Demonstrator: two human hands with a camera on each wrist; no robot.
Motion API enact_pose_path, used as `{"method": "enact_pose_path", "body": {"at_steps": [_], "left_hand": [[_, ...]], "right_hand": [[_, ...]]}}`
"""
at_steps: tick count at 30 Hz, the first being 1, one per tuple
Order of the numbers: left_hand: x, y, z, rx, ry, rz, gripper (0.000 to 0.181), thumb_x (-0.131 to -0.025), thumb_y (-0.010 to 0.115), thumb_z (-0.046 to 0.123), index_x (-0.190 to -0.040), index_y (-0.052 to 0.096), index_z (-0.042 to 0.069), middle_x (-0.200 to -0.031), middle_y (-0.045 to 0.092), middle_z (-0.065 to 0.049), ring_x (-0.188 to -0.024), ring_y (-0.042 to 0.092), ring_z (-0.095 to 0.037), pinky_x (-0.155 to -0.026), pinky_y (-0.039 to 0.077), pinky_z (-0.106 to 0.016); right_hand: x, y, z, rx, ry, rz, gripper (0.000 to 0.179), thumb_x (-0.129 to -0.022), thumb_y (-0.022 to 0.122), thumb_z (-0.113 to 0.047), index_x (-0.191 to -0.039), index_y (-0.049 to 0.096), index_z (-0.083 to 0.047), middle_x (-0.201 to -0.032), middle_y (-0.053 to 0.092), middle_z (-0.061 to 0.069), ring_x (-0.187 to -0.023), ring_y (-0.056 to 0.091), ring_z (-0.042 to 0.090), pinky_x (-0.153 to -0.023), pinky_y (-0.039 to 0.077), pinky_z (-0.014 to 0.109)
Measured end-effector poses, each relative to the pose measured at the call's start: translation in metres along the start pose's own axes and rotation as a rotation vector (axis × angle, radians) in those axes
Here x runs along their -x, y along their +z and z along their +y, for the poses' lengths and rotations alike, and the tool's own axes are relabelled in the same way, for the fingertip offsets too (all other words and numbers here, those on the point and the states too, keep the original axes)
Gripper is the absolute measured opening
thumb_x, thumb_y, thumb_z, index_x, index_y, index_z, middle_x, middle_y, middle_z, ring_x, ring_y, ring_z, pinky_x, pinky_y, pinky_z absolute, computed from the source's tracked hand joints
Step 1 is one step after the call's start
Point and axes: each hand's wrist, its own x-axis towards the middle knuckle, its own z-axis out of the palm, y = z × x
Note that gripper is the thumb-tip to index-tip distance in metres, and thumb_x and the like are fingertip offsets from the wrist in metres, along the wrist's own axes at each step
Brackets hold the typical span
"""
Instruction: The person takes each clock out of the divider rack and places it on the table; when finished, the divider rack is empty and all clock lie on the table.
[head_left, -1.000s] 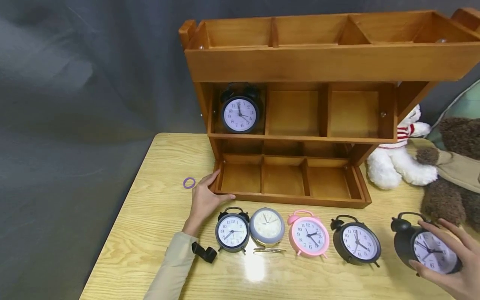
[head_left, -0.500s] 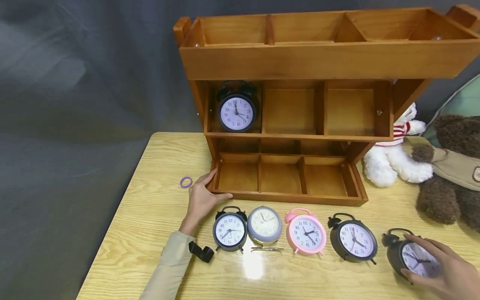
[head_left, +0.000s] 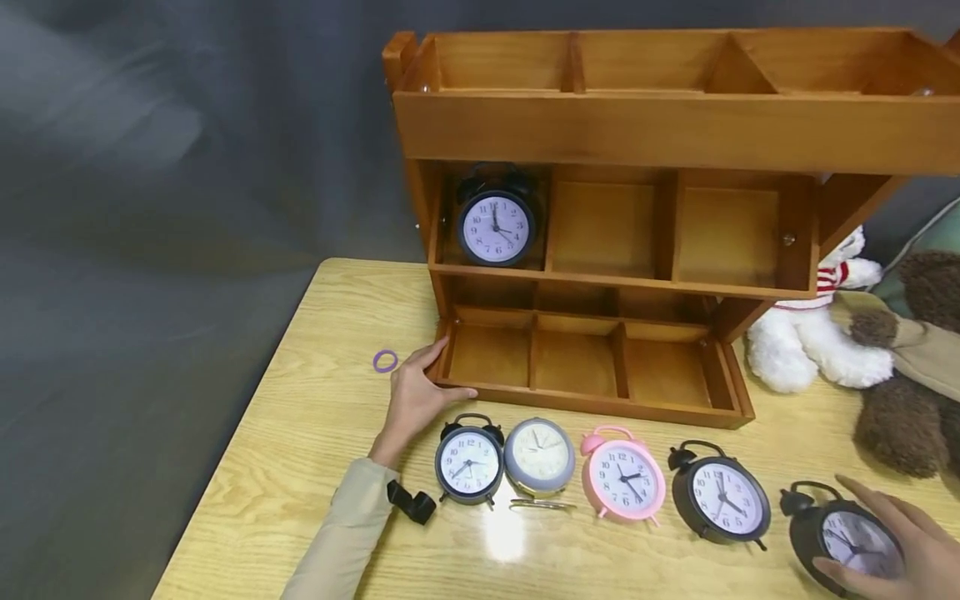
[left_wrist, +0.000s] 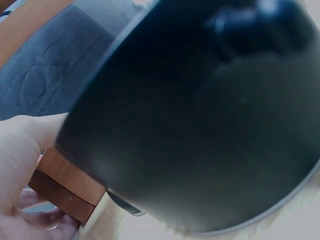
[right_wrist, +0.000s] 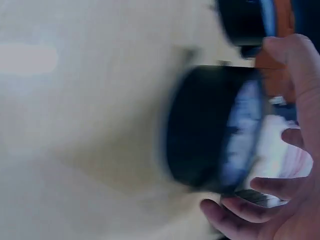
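My left hand [head_left: 416, 396] grips the front left corner of a brown wooden tiered shelf [head_left: 652, 129], thumb along its front and fingers at its side. In the left wrist view, the dark back of an alarm clock [left_wrist: 175, 130] hides much of that hand [left_wrist: 20, 165]. At the far right of the head view, my right hand [head_left: 918, 546] is spread around a black twin-bell alarm clock [head_left: 858, 537] on the table. The right wrist view shows that clock [right_wrist: 210, 130], blurred, with a gap between it and the spread fingers [right_wrist: 272, 187].
Left to right in front of the shelf are a black clock [head_left: 469, 462], a round grey clock [head_left: 540, 454], a pink clock [head_left: 624, 477] and another black clock [head_left: 722, 496]. One clock [head_left: 496, 227] sits in the middle tier. Plush bears [head_left: 817, 342] are at right, a purple ring [head_left: 386, 361] at left.
The rightmost clock has come down onto the table, closer to its neighbour. My right hand has loosened around it. The left hand keeps its hold on the shelf; the head view has shifted slightly.
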Motion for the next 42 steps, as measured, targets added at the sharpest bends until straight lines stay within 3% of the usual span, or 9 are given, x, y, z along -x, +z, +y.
{"method": "enact_pose_path", "body": {"at_steps": [5, 7, 10, 12, 16, 19, 25, 34, 42], "left_hand": [[-0.001, 0.001, 0.000, -0.005, 0.013, 0.011, 0.094, -0.052, 0.096, 0.033, -0.135, 0.058, 0.015, -0.135, 0.058, -0.016, -0.127, 0.054, -0.033, -0.108, 0.043, -0.043], [-0.001, 0.001, 0.000, -0.002, 0.007, 0.012, 0.093, -0.052, 0.096, 0.032, -0.135, 0.058, 0.015, -0.136, 0.058, -0.015, -0.127, 0.054, -0.032, -0.109, 0.042, -0.043], [0.001, 0.001, -0.002, -0.009, 0.012, 0.011, 0.093, -0.052, 0.096, 0.032, -0.135, 0.058, 0.015, -0.135, 0.059, -0.015, -0.127, 0.054, -0.032, -0.108, 0.043, -0.043], [0.001, 0.000, -0.002, -0.012, 0.016, 0.011, 0.094, -0.051, 0.096, 0.032, -0.135, 0.058, 0.014, -0.135, 0.059, -0.015, -0.126, 0.055, -0.032, -0.108, 0.043, -0.043], [0.001, 0.000, -0.001, -0.019, 0.014, 0.018, 0.094, -0.051, 0.096, 0.031, -0.135, 0.058, 0.014, -0.135, 0.059, -0.016, -0.126, 0.055, -0.033, -0.108, 0.043, -0.044], [-0.001, 0.002, -0.001, -0.023, 0.006, 0.011, 0.093, -0.051, 0.096, 0.031, -0.135, 0.058, 0.015, -0.135, 0.059, -0.015, -0.126, 0.055, -0.032, -0.108, 0.043, -0.044], [-0.001, 0.007, 0.001, -0.016, 0.011, -0.014, 0.093, -0.053, 0.096, 0.033, -0.135, 0.058, 0.014, -0.135, 0.059, -0.014, -0.126, 0.055, -0.031, -0.108, 0.043, -0.042], [-0.002, 0.004, 0.002, -0.050, 0.028, 0.007, 0.093, -0.052, 0.096, 0.034, -0.135, 0.058, 0.015, -0.134, 0.060, -0.014, -0.124, 0.057, -0.031, -0.107, 0.043, -0.044], [-0.001, 0.000, 0.002, -0.043, 0.008, -0.002, 0.095, -0.052, 0.096, 0.035, -0.136, 0.057, 0.016, -0.135, 0.059, -0.012, -0.126, 0.056, -0.029, -0.109, 0.041, -0.043]], "right_hand": [[-0.030, -0.028, -0.038, -0.141, -0.182, 0.340, 0.116, -0.060, 0.069, -0.079, -0.145, 0.042, -0.005, -0.122, 0.045, 0.044, -0.116, 0.038, 0.064, -0.091, 0.033, 0.073], [-0.050, -0.044, -0.065, -0.167, -0.280, 0.418, 0.114, -0.066, 0.049, -0.089, -0.142, 0.046, -0.004, -0.126, 0.044, 0.043, -0.127, 0.038, 0.057, -0.111, 0.035, 0.052], [-0.078, -0.069, -0.112, -0.153, -0.416, 0.483, 0.110, -0.069, 0.046, -0.088, -0.139, 0.049, -0.003, -0.131, 0.045, 0.038, -0.125, 0.045, 0.051, -0.111, 0.028, 0.013], [-0.096, -0.082, -0.144, -0.133, -0.483, 0.483, 0.110, -0.069, 0.046, -0.088, -0.139, 0.049, -0.003, -0.134, 0.046, 0.034, -0.110, 0.055, 0.046, -0.089, 0.034, 0.004], [-0.131, -0.092, -0.207, -0.195, -0.586, 0.442, 0.103, -0.072, 0.048, -0.084, -0.142, 0.047, -0.008, -0.142, 0.043, 0.026, -0.098, 0.057, 0.043, -0.076, 0.045, 0.031], [-0.156, -0.087, -0.249, -0.292, -0.666, 0.415, 0.096, -0.076, 0.054, -0.076, -0.143, 0.045, -0.009, -0.145, 0.042, 0.024, -0.115, 0.052, 0.044, -0.084, 0.047, 0.053], [-0.193, -0.075, -0.316, -0.339, -0.783, 0.364, 0.088, -0.074, 0.083, -0.036, -0.146, 0.039, -0.010, -0.136, 0.042, 0.030, -0.109, 0.053, 0.039, -0.083, 0.051, 0.055], [-0.226, -0.060, -0.367, -0.273, -0.582, 0.222, 0.081, -0.076, 0.083, -0.030, -0.143, 0.043, -0.009, -0.144, 0.039, 0.027, -0.118, 0.053, 0.042, -0.093, 0.049, 0.060], [-0.237, -0.036, -0.397, -0.232, -0.409, 0.238, 0.088, -0.076, 0.082, -0.037, -0.148, 0.038, -0.012, -0.154, 0.023, 0.027, -0.112, 0.058, 0.049, -0.096, 0.045, 0.065]]}}
